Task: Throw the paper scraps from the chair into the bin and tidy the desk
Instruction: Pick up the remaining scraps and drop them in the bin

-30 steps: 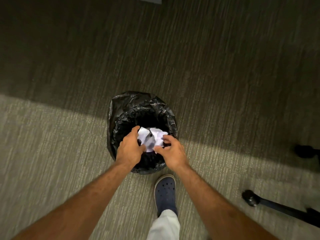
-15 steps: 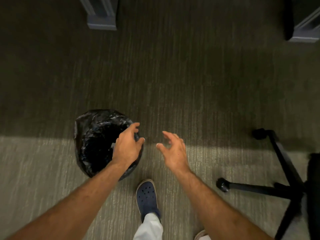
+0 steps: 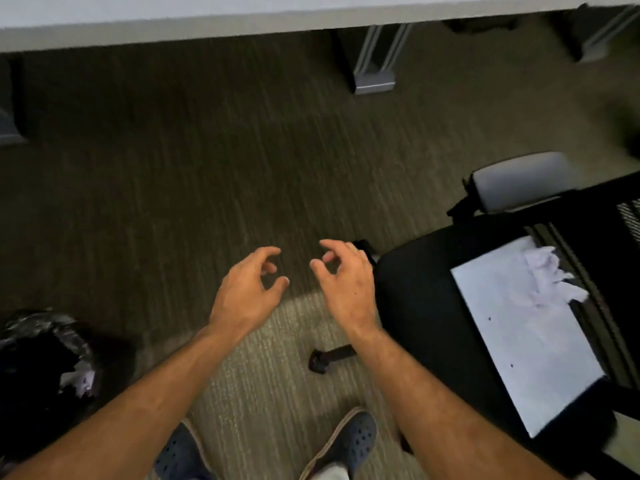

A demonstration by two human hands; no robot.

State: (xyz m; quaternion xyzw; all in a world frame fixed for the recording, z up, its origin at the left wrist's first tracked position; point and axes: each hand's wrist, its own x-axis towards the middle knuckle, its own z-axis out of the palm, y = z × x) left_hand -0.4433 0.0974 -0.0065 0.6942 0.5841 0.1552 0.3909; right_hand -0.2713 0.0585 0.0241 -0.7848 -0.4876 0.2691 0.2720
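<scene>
Glossy plastic bin liner (image 3: 45, 344); ribbed matt carpet (image 3: 207, 161); crumpled paper scraps (image 3: 550, 275).

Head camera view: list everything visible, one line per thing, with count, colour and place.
bin: one, black liner, lower left floor; white paper inside
chair: one, black, grey armrest, right
flat sheet: one, white, on chair seat
crumpled paper scraps: one cluster, white, on sheet's far end
desk: one, pale grey, top edge
desk leg: grey, top centre
carpet: grey-brown
shoes: two, dark blue, bottom
left hand: empty
right hand: empty
</scene>
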